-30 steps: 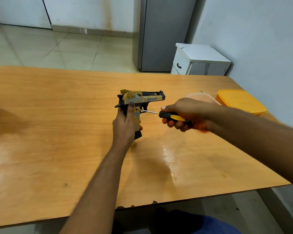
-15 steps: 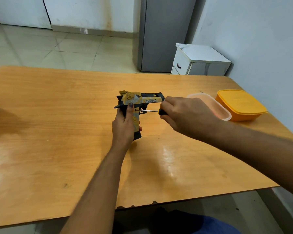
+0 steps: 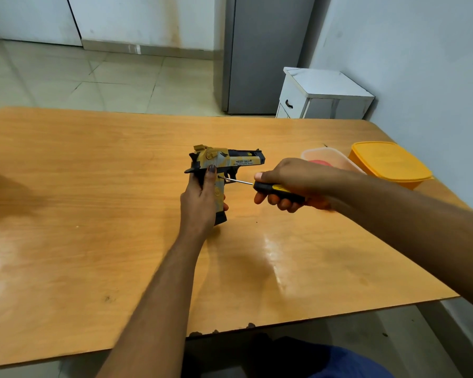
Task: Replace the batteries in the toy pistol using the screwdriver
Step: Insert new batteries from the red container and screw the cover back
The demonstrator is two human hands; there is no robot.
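While the left hand [image 3: 200, 203] gripped the toy pistol [image 3: 224, 162] by its grip, butt resting on the table [image 3: 93, 186], the right hand [image 3: 292, 184] was wrapped round the screwdriver [image 3: 273, 189], tip at the grip's side. Good practice was to keep the shaft square to the screw, press firmly, and turn slowly to avoid slipping.

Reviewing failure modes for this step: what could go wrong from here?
1. The screwdriver tip sits at the toy pistol grip, right beside the left hand thumb; a slip could jab it.
2. The pistol stands on its butt on the table, steadied by one hand only; sideways push from the right hand may tip it.
3. A freed screw could roll off.
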